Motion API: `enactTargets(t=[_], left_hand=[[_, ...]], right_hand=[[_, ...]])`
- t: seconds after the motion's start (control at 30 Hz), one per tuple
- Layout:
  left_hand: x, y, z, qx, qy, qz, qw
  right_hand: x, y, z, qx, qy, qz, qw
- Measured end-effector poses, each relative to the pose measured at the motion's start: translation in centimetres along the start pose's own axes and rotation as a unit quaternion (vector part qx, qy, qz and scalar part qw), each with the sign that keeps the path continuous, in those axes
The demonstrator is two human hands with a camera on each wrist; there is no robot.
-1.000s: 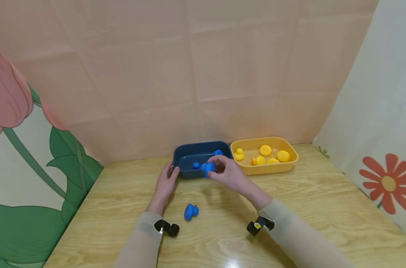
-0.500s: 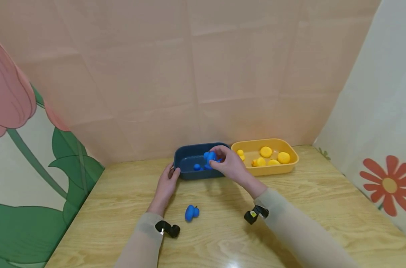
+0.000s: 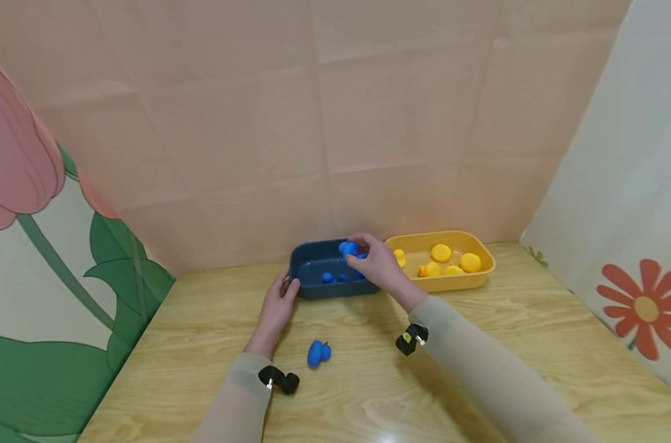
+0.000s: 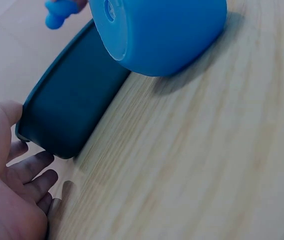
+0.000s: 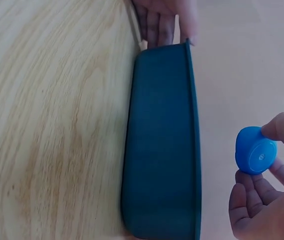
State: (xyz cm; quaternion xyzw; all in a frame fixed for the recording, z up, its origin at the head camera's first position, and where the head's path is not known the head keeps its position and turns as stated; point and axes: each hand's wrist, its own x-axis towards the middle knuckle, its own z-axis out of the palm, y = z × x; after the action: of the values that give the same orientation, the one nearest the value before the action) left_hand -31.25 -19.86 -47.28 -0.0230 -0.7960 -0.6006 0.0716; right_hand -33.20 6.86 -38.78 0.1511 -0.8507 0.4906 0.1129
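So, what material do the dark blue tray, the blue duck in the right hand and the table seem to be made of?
Dark blue tray: probably moulded plastic, with a matte, even colour and a thin rounded rim.
Blue duck, pinched by the right hand: likely soft rubber or vinyl, smooth with a slight sheen and a round moulded base disc.
Table: wood or a wood-look laminate, with visible grain and a glossy reflection.

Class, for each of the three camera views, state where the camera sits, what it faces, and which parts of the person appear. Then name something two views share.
Head: worn high, looking forward and down at the table; both hands and sleeves show.
Left wrist: low by the left hand, facing the blue tray and a blue duck on the table.
Right wrist: by the right hand, which holds a blue duck beside the tray.
Shared: both wrist views show the tray's outer wall.
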Motion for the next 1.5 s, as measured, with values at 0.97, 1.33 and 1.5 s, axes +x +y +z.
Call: enactTargets(t=[0.97,1.33,1.5], left_hand=[[0.0,0.0,0.1,-0.004,-0.004,0.009,0.9999],[-0.1,0.3,-0.1,0.006,-0.005,0.005,1.0000],[-0.1,0.3,-0.2,0.007,-0.004,0.005,1.0000]], right_hand=[[-1.8,-0.7,-0.1,0.002,-0.001,-0.001,1.000],[-4.1,-1.5,0.4,0.024,-0.030,-0.010,0.999],[-5.1,-1.7,0.7,0.024,-0.045,-0.018,0.999]])
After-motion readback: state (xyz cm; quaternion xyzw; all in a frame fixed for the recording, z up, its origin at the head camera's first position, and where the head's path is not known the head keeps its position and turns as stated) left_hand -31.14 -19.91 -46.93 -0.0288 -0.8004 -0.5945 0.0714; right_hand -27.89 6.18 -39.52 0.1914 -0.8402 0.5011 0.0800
